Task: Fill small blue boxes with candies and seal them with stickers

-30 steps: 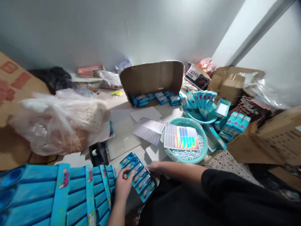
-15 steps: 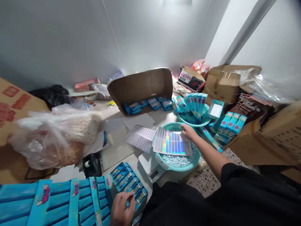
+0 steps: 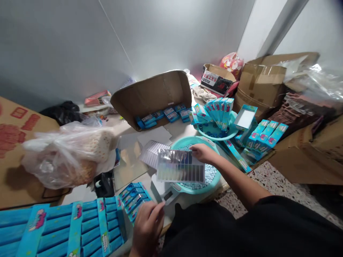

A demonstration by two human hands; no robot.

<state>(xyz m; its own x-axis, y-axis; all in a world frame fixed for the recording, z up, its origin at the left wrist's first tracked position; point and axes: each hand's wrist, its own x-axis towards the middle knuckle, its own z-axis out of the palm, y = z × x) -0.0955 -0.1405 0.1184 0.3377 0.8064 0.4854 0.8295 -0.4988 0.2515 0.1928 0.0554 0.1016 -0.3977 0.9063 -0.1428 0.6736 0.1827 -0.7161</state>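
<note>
My right hand (image 3: 203,153) pinches the right edge of a shiny holographic sticker sheet (image 3: 180,170) and holds it over a teal basin (image 3: 215,177) filled with small pale blue pieces. My left hand (image 3: 147,228) lies low at the front, fingers curled over a row of small blue packs (image 3: 132,197). Those packs sit at the right end of a big stack of blue printed boxes (image 3: 66,228). A second, striped white sheet (image 3: 151,152) lies flat just left of the basin.
An open cardboard tray (image 3: 150,96) holds several blue boxes. A second teal bowl (image 3: 217,132) with upright blue boxes stands behind the basin, more boxes (image 3: 264,135) to its right. A filled plastic bag (image 3: 66,153) lies left. Cardboard cartons (image 3: 261,84) crowd the right.
My right hand left the blue packs, reached to the basin, took the holographic sheet and lifted it leftward. My left hand stayed on the packs. The view shifted.
</note>
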